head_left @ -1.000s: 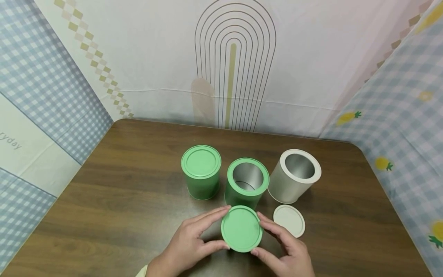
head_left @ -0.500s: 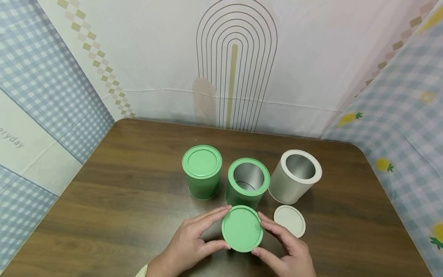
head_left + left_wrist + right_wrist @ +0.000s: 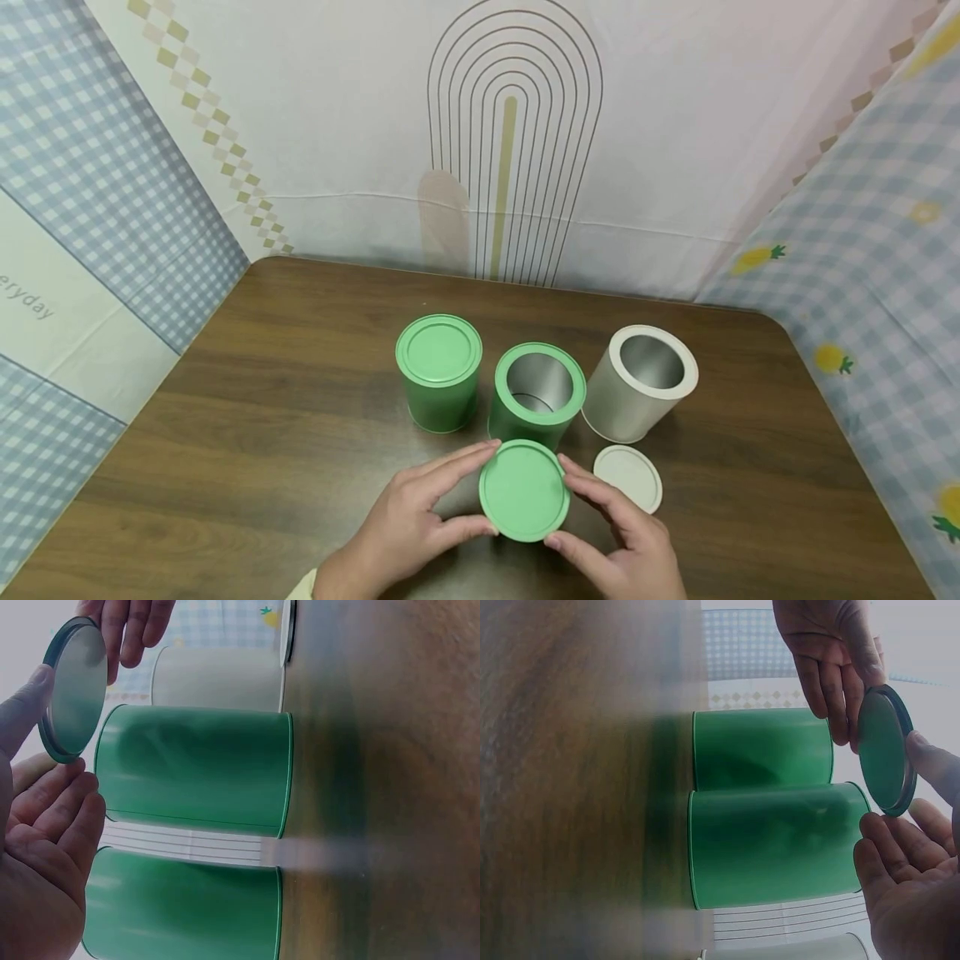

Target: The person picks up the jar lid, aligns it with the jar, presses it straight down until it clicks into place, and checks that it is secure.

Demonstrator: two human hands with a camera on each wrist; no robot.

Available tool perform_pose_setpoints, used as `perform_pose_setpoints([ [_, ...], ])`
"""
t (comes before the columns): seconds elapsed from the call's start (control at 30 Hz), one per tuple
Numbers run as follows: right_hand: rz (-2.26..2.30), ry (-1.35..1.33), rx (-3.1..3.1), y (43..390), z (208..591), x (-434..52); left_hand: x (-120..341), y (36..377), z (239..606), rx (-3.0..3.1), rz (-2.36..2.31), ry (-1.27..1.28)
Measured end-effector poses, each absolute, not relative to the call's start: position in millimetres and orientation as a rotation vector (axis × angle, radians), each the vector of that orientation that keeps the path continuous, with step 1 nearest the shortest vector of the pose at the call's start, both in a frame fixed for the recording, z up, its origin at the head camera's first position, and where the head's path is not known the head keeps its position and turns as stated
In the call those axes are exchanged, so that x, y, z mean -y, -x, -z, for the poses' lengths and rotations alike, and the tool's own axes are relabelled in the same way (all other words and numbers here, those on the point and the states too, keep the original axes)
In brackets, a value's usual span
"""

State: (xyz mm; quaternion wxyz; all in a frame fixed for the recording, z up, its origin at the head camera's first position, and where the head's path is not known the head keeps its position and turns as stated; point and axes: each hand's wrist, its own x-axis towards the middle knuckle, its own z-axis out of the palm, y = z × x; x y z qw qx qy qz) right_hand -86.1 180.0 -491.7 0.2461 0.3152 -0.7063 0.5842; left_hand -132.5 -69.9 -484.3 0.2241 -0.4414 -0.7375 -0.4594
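Nearest, both hands pinch a round green lid by its rim, the left hand on its left edge, the right hand on its right, holding it off the worktop, just near of the open green tin. Judging by this, the lid is being carried; seating it would call for levelling it over that tin's mouth. It looks thin, flat, matte green with a grey underside.

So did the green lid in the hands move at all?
Yes, slightly: the green lid has moved up toward the open green can, now overlapping the can's base more.
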Motion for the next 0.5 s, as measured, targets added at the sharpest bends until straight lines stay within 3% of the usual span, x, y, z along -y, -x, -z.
perform_pose_setpoints([
  [0.5,-1.611,-0.875,1.896,86.4,490.2,-181.1,68.6,133.7,480.4,2.035,1.247,1.211],
])
